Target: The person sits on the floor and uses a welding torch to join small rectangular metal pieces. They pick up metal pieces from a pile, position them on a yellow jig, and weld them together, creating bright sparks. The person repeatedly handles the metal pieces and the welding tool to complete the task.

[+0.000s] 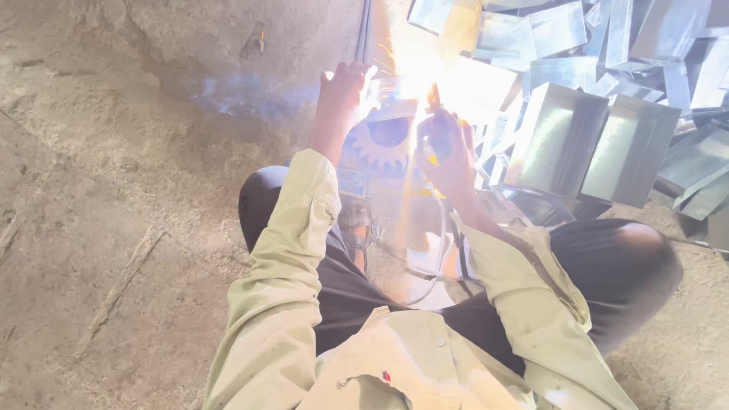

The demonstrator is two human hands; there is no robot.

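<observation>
I am crouched on the ground with both arms stretched forward. My left hand (343, 89) rests on the left end of a metal workpiece (383, 114), which is washed out by a bright welding glare (414, 80). A toothed gear-like part (383, 144) lies just below it. My right hand (444, 148) is closed around a welding electrode holder (433, 99) whose tip points up into the glare. A cable (440, 243) loops down between my knees.
A heap of shiny folded sheet-metal boxes (592, 140) fills the upper right. Rough concrete floor (114, 190) spreads to the left. My dark-trousered knees (630, 250) flank the work spot.
</observation>
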